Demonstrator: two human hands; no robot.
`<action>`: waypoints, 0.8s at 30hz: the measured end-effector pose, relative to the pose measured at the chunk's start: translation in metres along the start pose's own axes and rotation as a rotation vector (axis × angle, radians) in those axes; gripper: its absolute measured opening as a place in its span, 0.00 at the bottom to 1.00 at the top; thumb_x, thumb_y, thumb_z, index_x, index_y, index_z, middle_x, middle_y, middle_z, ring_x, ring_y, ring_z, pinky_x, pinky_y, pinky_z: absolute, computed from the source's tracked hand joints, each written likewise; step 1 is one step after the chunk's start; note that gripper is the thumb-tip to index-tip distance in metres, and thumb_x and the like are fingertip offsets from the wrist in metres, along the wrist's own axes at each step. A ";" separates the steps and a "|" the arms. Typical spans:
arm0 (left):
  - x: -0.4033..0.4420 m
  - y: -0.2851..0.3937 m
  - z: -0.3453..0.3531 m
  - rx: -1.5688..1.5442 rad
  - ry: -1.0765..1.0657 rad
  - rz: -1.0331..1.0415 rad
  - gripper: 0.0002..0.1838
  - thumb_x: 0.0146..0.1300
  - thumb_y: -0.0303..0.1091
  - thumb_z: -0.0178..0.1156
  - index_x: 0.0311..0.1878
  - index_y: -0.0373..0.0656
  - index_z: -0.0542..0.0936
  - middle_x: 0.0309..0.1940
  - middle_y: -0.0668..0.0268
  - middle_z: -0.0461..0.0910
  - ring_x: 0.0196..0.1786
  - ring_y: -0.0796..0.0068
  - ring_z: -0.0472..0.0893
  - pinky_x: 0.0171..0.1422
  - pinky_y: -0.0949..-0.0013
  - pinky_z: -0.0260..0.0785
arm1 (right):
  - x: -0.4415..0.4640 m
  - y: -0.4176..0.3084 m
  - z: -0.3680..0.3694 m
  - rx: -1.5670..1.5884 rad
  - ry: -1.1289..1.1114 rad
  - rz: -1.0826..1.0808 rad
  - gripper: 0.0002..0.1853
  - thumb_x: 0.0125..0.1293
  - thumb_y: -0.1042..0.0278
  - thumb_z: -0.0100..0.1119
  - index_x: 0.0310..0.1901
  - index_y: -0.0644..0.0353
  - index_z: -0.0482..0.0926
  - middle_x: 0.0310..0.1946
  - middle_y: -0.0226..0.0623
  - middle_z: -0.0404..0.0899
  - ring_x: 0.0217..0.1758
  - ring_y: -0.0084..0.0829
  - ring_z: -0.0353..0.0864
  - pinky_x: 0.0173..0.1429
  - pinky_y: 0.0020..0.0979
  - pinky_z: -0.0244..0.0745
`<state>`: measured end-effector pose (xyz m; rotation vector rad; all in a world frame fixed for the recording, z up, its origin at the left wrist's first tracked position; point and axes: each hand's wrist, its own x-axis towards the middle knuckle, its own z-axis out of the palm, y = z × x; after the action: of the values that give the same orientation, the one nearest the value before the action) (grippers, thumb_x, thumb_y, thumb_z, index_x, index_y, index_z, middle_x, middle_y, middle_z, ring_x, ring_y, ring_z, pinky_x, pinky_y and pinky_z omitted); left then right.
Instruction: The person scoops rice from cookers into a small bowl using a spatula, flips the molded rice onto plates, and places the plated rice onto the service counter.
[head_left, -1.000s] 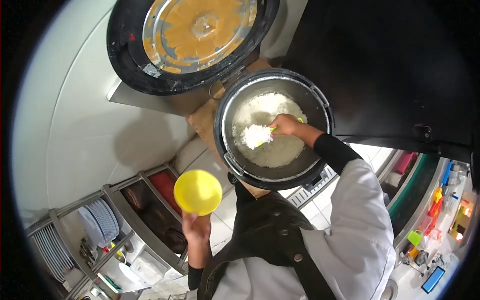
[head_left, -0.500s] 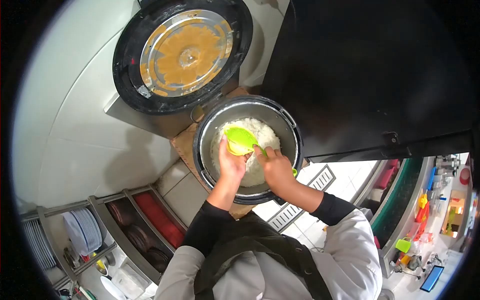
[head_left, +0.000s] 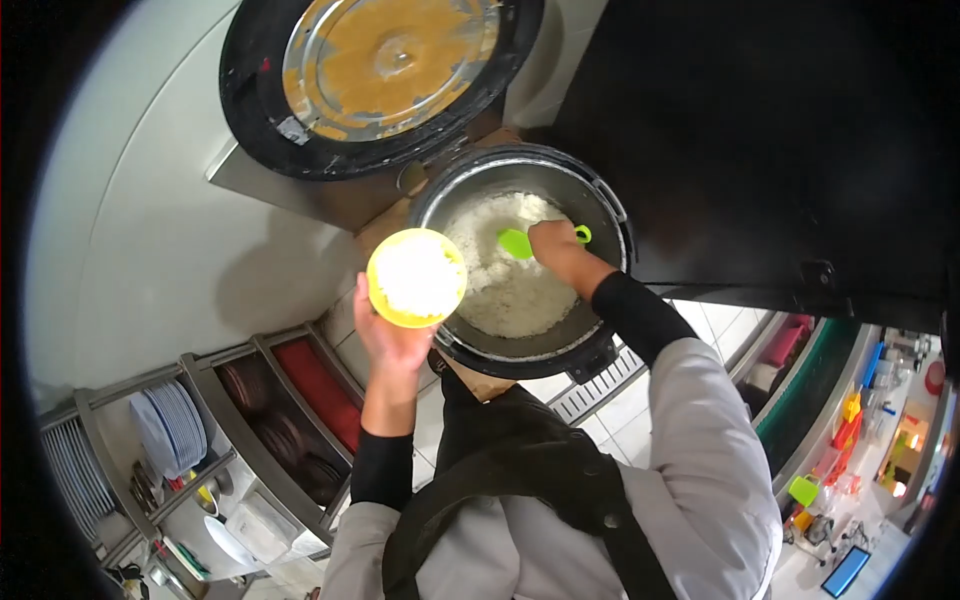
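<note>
A yellow bowl [head_left: 417, 278] full of white rice rests in my left hand [head_left: 393, 338], beside the left rim of the cooker. My right hand [head_left: 556, 243] is inside the large round cooker [head_left: 600, 215], closed around a green rice paddle [head_left: 515, 243]. The paddle's blade lies at the surface of the rice [head_left: 515, 300] in the pot, and its ringed handle end sticks out to the right of my fist.
The cooker's open lid [head_left: 395, 60] stands at the upper left. A large black surface [head_left: 760, 150] fills the upper right. Stacked plates [head_left: 170, 428] sit on a rack at the lower left. A counter with utensils and a blue phone [head_left: 846, 572] runs along the right.
The bowl was empty one second ago and now holds rice. My left hand has drawn it left from over the pot, while my right hand has lowered the paddle back into the rice.
</note>
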<state>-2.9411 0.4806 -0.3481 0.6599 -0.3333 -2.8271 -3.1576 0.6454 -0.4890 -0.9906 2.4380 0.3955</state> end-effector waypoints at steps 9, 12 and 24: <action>-0.050 0.037 -0.027 -0.092 0.098 0.217 0.31 0.62 0.57 0.49 0.62 0.46 0.68 0.61 0.59 0.69 0.62 0.56 0.69 0.62 0.45 0.63 | 0.063 -0.015 0.081 0.181 -0.150 -0.246 0.13 0.55 0.56 0.59 0.39 0.51 0.84 0.35 0.40 0.82 0.41 0.42 0.81 0.46 0.40 0.74; -0.051 0.037 -0.022 -0.130 0.110 0.224 0.31 0.63 0.57 0.48 0.62 0.46 0.68 0.61 0.59 0.69 0.62 0.56 0.70 0.63 0.47 0.63 | 0.063 -0.028 0.094 0.231 -0.070 -0.380 0.13 0.55 0.53 0.59 0.40 0.44 0.84 0.35 0.38 0.82 0.40 0.43 0.80 0.45 0.41 0.74; -0.042 0.041 -0.016 -0.071 0.038 0.168 0.31 0.64 0.57 0.47 0.62 0.44 0.68 0.59 0.58 0.71 0.60 0.58 0.72 0.64 0.52 0.64 | 0.061 -0.054 0.083 0.258 -0.029 -0.133 0.12 0.53 0.62 0.56 0.34 0.59 0.83 0.34 0.47 0.81 0.40 0.46 0.80 0.46 0.42 0.74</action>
<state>-2.8905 0.4501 -0.3342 0.6384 -0.2664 -2.6506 -3.1308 0.6085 -0.5955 -1.0179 2.3087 0.0475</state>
